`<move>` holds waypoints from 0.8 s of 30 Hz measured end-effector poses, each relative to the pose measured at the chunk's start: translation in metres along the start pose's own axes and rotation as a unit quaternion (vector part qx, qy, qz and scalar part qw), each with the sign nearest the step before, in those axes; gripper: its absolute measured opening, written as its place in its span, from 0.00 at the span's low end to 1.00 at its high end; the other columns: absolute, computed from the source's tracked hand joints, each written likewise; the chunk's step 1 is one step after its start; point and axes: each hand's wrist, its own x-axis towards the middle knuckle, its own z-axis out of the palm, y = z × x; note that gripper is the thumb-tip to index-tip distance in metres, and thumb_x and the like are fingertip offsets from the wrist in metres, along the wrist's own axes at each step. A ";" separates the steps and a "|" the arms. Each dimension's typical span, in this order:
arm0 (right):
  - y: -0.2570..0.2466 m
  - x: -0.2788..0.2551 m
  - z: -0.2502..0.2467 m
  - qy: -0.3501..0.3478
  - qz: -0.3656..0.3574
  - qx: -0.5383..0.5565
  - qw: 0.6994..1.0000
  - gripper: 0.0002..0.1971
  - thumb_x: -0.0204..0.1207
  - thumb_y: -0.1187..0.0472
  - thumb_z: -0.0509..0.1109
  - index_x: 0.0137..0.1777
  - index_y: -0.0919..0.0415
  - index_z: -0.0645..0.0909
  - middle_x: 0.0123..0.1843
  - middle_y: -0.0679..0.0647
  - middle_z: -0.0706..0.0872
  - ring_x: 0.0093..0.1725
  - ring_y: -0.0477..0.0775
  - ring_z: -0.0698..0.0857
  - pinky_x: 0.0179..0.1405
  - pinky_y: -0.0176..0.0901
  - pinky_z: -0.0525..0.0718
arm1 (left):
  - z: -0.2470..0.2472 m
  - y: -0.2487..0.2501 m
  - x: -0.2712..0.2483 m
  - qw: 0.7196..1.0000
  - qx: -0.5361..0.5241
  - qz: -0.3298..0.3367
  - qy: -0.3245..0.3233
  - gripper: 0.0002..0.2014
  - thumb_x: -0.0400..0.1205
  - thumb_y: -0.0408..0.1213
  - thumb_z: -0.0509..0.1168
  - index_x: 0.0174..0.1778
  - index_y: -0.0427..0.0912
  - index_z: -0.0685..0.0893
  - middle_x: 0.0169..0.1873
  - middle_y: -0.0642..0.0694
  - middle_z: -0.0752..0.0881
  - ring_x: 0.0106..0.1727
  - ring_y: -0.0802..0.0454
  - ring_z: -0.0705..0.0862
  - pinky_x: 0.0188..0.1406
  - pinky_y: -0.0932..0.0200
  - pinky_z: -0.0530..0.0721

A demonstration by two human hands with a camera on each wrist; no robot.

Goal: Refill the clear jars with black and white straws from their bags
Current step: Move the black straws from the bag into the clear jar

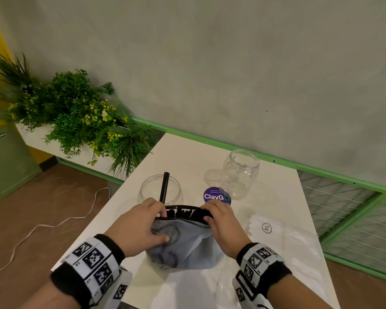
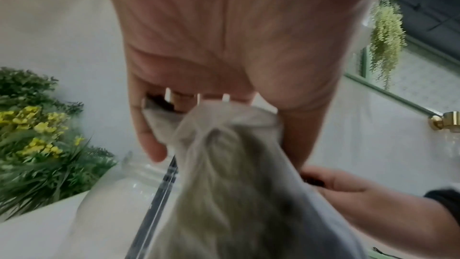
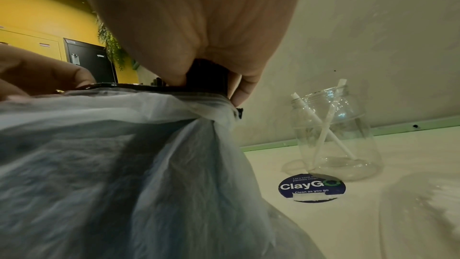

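Observation:
A grey plastic bag (image 1: pixel 183 244) of black straws (image 1: pixel 183 213) stands on the white table (image 1: pixel 187 150), its mouth held wide. My left hand (image 1: pixel 138 221) grips the bag's left rim and bunched plastic (image 2: pixel 211 125). My right hand (image 1: pixel 221 221) pinches the right rim (image 3: pixel 211 90). Just behind the left hand a clear jar (image 1: pixel 159 189) holds two black straws (image 1: pixel 164 187). A second clear jar (image 1: pixel 241 172) at the back right holds two white straws (image 3: pixel 323 125). A clear bag of white straws (image 1: pixel 274 230) lies flat to the right.
A round purple ClayGo sticker (image 1: pixel 217 196) lies between the jars. Green plants (image 1: pixel 76 117) stand past the table's left edge, and a white cable (image 1: pixel 42 226) runs over the floor. A green rail (image 1: pixel 276 161) and grey wall close the far side.

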 end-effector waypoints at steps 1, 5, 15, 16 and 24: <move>0.000 0.000 0.001 0.002 0.000 -0.002 1.000 0.25 0.79 0.48 0.47 0.66 0.57 0.79 0.64 0.49 0.78 0.59 0.55 0.74 0.64 0.43 0.71 | 0.002 0.000 0.000 1.000 -0.005 0.002 0.026 0.16 0.72 0.55 0.70 0.47 0.61 0.71 0.53 0.62 0.71 0.50 0.59 0.77 0.47 0.58 0.80; -0.001 0.001 0.001 0.010 -0.009 -0.011 1.000 0.25 0.80 0.50 0.47 0.66 0.58 0.79 0.64 0.51 0.79 0.58 0.57 0.75 0.63 0.45 0.73 | 0.009 0.000 0.001 0.998 -0.015 0.022 0.059 0.12 0.73 0.35 0.65 0.38 0.58 0.70 0.48 0.61 0.70 0.44 0.57 0.75 0.39 0.60 0.79; 0.001 -0.002 0.003 0.047 -0.004 -0.033 0.998 0.23 0.76 0.49 0.57 0.70 0.51 0.74 0.70 0.47 0.76 0.66 0.54 0.73 0.66 0.48 0.75 | 0.019 0.012 0.008 0.997 -0.013 -0.018 0.077 0.18 0.74 0.54 0.66 0.26 0.52 0.67 0.68 0.61 0.70 0.65 0.56 0.74 0.53 0.60 0.78; -0.002 -0.005 0.001 0.067 -0.008 -0.037 0.997 0.24 0.75 0.48 0.59 0.72 0.49 0.72 0.72 0.46 0.74 0.68 0.53 0.71 0.67 0.48 0.73 | 0.022 0.013 0.008 0.997 -0.015 -0.016 0.077 0.16 0.74 0.50 0.68 0.28 0.52 0.68 0.69 0.61 0.69 0.65 0.56 0.74 0.52 0.61 0.78; -0.036 0.016 -0.003 -0.004 -0.129 -0.132 0.983 0.36 0.69 0.42 0.70 0.77 0.47 0.64 0.73 0.46 0.74 0.70 0.54 0.73 0.70 0.51 0.69 | 0.028 0.021 0.012 0.999 0.006 0.003 0.041 0.16 0.74 0.47 0.67 0.54 0.56 0.70 0.61 0.59 0.76 0.50 0.55 0.82 0.41 0.63 0.77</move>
